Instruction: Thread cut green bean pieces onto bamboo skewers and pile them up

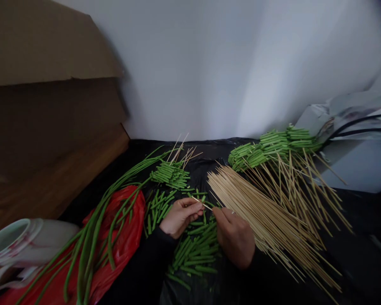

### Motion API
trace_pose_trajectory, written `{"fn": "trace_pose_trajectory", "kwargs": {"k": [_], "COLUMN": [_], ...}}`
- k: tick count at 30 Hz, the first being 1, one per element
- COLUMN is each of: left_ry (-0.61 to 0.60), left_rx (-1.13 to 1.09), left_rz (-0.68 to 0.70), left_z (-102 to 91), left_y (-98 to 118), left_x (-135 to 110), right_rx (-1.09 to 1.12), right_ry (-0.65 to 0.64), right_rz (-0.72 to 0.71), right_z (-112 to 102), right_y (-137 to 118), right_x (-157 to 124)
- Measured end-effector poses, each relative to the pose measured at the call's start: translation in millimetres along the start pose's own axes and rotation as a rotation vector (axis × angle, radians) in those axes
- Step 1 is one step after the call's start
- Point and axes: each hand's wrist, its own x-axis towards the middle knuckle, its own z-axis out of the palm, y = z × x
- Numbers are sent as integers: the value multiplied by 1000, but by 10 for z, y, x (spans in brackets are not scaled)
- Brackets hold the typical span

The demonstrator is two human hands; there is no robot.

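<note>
A thin bamboo skewer (207,206) runs between my two hands. My left hand (183,217) is closed in a pinch at its far end, with the pale tip showing past the thumb. Whether a green piece is also between those fingers, I cannot tell. My right hand (235,237) has its fingers curled round the near part of the skewer. Cut garlic scape pieces (195,250) lie loose beneath and around both hands. Just beyond them, rows of garlic scape pieces (170,174) are threaded on skewers.
Right of my hands lies a large bundle of bare skewers (260,207), with a stack of filled skewers (273,146) behind it. Long uncut scapes (93,228) rest on a red plastic bag (127,237) at left. A white jug (44,239) and cardboard box (51,106) stand further left.
</note>
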Motion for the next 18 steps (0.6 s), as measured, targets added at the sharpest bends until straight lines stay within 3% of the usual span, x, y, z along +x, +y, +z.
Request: {"fn": "trace_pose_trajectory", "kwargs": {"k": [6, 10, 13, 15, 18], "left_ry": [-52, -55, -23, 97, 245], "left_rx": [29, 171, 383, 555, 989], "left_rz": [-40, 28, 180, 346, 648], "left_z": [57, 45, -51, -142, -244], "left_y": [-98, -109, -5, 69, 105], "left_x": [-37, -27, 12, 50, 112], "right_rx": [36, 72, 80, 42, -20], "right_ry": [43, 25, 17, 36, 50], "right_rz": [-25, -16, 0, 27, 46], "right_z": [33, 58, 39, 16, -7], "right_y": [-64, -59, 15, 86, 175], "right_x": [-10, 0, 10, 15, 17]}}
